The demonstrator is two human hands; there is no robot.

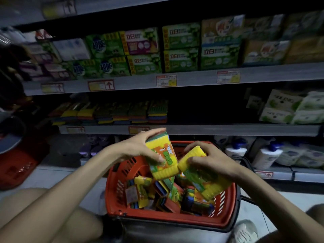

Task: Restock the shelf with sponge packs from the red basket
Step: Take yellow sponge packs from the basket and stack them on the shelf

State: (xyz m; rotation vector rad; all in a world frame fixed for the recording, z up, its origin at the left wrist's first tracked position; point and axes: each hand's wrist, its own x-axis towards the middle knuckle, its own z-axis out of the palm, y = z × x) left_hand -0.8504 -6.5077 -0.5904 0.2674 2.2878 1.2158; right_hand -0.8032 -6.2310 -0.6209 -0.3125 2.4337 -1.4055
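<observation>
left hand [140, 148]: gripping one sponge pack [163, 158] just above the basket, fingers curling over its top end, thumb pressing on the printed face
right hand [208, 158]: wrapping round a second pack [205, 181], fingers curling over its yellow end
packs: meeting corner to corner mid-frame, looking like they're touching
long axis: left one standing nearly upright, right one slanting down toward the lower right
red basket [166, 219]: sitting low centre, holding a jumble of more packs
target: sponge row [112, 113] sitting on the middle shelf [192, 129], up and left of the hands, with a dark gap right beside it
nearer hand: left one is hovering closest to the shelf lip, so I'm guessing it goes first
in the way: nothing I'm seeing between hands and shelf
around: soap boxes [180, 46] lining the shelf above, bottles [268, 155] standing lower right, another red basket [19, 165] lurking far left
</observation>
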